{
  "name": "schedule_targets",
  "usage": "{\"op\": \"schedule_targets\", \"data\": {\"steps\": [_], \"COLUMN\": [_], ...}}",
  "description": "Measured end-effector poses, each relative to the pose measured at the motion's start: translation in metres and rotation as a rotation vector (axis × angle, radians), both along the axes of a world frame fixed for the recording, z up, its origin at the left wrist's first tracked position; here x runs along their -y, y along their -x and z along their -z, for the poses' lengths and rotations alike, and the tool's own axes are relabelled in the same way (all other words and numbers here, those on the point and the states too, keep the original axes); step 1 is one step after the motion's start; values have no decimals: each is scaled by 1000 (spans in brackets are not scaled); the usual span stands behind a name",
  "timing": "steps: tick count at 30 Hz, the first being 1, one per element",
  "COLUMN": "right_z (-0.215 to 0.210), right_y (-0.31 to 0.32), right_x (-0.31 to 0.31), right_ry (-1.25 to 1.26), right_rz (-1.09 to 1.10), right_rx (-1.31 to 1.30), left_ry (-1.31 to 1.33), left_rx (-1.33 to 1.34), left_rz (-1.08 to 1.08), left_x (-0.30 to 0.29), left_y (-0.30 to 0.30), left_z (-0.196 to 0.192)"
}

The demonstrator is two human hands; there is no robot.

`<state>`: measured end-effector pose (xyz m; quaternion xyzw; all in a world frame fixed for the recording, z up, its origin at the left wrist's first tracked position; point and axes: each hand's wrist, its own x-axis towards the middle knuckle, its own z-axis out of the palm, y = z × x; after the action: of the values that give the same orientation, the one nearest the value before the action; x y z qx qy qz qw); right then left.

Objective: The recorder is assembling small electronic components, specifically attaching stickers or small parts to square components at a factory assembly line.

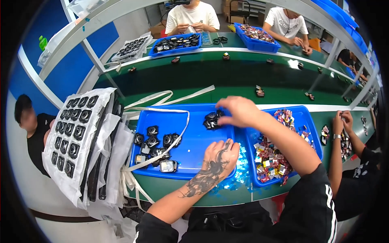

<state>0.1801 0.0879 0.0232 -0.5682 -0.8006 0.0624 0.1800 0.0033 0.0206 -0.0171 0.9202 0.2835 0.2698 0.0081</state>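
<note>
My right hand [240,111] reaches into the far right corner of a blue tray [198,160]. Its thumb and fingers are apart around a small pile of black housings [211,121] with round, lens-like fronts; whether it touches one I cannot tell. Nearer to me, my left hand [221,157] hangs over the tray's right side with its fingers curled in. Whatever those fingers hold, if anything, is hidden. More black housings [152,141] lie loose in the tray's left half, one showing a pale square face [167,166].
A second blue tray [317,141] at right holds small red, white and yellow parts. Blue film scraps [242,162] lie between the trays. Stacked sheets of black housings [73,125] stand left, beside white straps [178,97]. A conveyor [194,77] carries parts; co-workers sit across and at right.
</note>
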Motion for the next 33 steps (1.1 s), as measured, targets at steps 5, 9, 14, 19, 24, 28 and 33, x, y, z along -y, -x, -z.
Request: {"op": "schedule_targets", "data": {"steps": [5, 9, 14, 19, 24, 28, 33], "right_z": [18, -17, -49, -44, -3, -21, -38], "right_y": [1, -3, 11, -37, -69, -63, -37], "right_x": [-9, 9, 54, 66, 99, 108, 140], "right_ry": [87, 175, 261, 201, 249, 51, 208], "right_rz": [-20, 5, -35, 182, 185, 71, 365], "right_rx": [27, -502, -497, -431, 279, 151, -759], "left_ry": [128, 762, 1458, 1465, 1670, 1634, 1571], "left_rx": [409, 904, 967, 1224, 1242, 1137, 1031], "left_rz": [-26, -113, 318, 207, 148, 141, 212], "left_x": [-12, -26, -24, -11, -16, -20, -6], "left_y": [-5, -2, 6, -1, -3, 3, 3], "left_z": [-6, -3, -10, -17, -10, -5, -17]}}
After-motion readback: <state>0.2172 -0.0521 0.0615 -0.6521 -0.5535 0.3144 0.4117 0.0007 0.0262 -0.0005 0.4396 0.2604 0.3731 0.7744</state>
